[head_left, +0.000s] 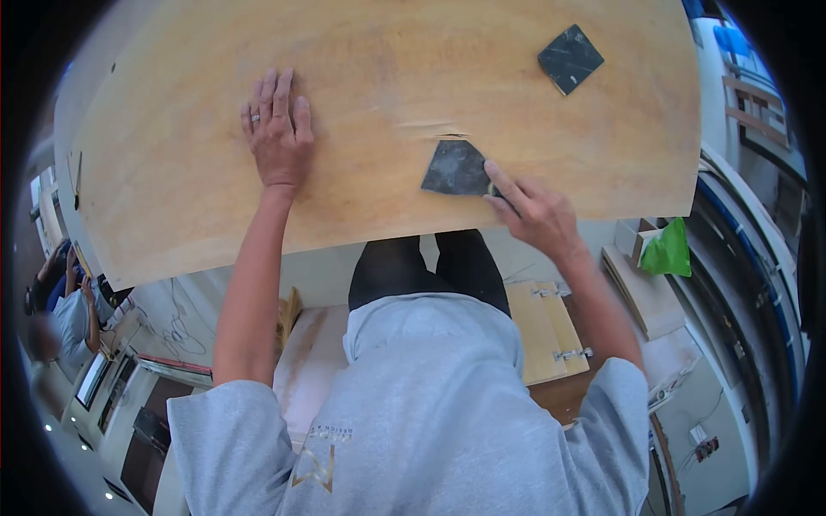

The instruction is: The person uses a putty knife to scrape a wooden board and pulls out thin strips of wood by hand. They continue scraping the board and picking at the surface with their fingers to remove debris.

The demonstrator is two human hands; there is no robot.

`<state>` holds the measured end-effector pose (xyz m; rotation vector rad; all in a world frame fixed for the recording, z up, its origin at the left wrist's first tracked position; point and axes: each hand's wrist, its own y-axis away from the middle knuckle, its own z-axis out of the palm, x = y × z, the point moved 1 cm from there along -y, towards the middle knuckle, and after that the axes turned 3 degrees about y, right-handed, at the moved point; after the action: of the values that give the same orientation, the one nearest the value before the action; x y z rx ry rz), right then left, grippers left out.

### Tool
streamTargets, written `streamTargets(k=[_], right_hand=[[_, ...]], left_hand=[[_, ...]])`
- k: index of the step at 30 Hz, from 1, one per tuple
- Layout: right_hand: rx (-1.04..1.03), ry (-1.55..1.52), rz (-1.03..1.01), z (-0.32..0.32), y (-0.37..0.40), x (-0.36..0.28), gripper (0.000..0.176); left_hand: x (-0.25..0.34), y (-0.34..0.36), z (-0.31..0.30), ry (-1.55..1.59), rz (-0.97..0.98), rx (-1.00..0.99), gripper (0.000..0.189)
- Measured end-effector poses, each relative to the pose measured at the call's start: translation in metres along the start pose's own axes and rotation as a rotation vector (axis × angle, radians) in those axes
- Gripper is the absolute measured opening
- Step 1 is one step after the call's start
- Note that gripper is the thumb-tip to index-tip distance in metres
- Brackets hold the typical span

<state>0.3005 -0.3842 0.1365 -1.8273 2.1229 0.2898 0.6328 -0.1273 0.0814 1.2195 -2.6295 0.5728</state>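
My left hand (280, 138) lies flat on the wooden board (361, 181), fingers stretched out, a ring on one of them. In my right hand (540, 211) is a putty knife (456, 168) with a broad dark blade, my index finger reaching along it. The blade rests on or just over the board, its far edge close to a small split (452, 136) in the surface. My fingers and palm hide most of its handle. Farther up to the right, a dark, scuffed square piece (571, 59) lies on the board, apart from both hands.
The board's near edge runs just in front of my body. Below it on the right are a hinged wooden panel (546, 331) and a green bag (667, 249). A thin dark tool (78, 181) lies at far left, and another person (82, 314) is beyond.
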Motion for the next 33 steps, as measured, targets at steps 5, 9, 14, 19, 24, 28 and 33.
streamTargets(k=[5,9,14,19,24,28,33], right_hand=[[-0.017,0.016,-0.092,0.004,-0.006,0.002,0.058],[0.066,-0.063,0.243,0.053,-0.01,-0.087,0.06],[0.109,-0.132,0.458,0.058,-0.013,-0.115,0.064],[-0.081,-0.151,0.442,0.043,-0.012,-0.106,0.071],[0.006,-0.203,0.376,0.062,-0.012,-0.102,0.078],[0.229,-0.231,0.613,0.094,-0.035,-0.181,0.079],[-0.021,-0.271,0.668,0.066,-0.039,-0.164,0.077]], left_hand=[[0.0,0.002,0.0,-0.058,0.016,-0.002,0.05],[-0.001,0.0,0.002,-0.051,0.008,0.009,0.049],[-0.005,0.003,0.002,0.006,-0.013,0.002,0.05],[-0.005,0.002,0.002,-0.006,-0.018,0.001,0.048],[-0.003,0.001,0.003,0.019,-0.028,0.01,0.047],[-0.015,-0.003,-0.002,0.319,-0.083,0.021,0.045],[-0.024,-0.001,0.0,0.391,-0.049,0.079,0.043]])
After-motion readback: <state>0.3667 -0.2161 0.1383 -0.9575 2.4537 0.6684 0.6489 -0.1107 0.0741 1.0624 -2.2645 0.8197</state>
